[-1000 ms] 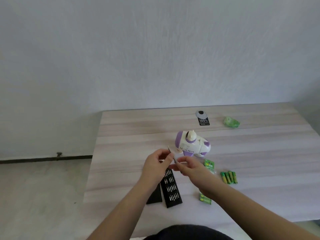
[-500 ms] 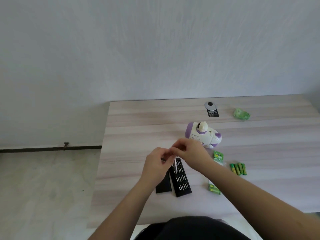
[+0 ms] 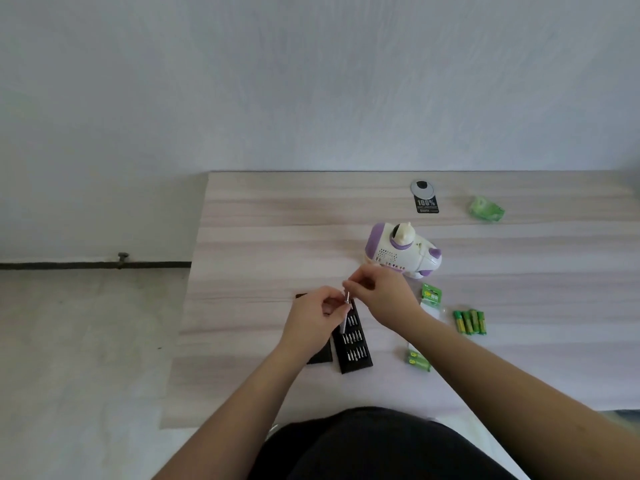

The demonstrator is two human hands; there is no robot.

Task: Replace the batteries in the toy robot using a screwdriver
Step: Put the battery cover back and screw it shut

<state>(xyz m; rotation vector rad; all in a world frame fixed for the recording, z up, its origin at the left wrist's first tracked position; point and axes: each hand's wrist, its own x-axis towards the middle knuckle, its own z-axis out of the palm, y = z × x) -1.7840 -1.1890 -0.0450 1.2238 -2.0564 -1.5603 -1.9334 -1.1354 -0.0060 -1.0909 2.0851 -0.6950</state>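
1. Progress: early stage, I judge. Left hand (image 3: 313, 315) grips the screwdriver handle (image 3: 344, 320); right hand (image 3: 384, 294) pinches a bit at its top end, apparently fitting it, above the open bit case (image 3: 353, 344).
2. Left to do: toy's battery cover looks unopened; four loose green batteries (image 3: 470, 321) wait on the worktop (image 3: 263, 237), right of the hands.
3. Toy robot (image 3: 403, 251): white and purple plastic, speaker grille visible, lying just beyond the right hand, untouched.

White-purple toy robot (image 3: 403, 251); green batteries (image 3: 470, 321); black bit case (image 3: 354, 344).
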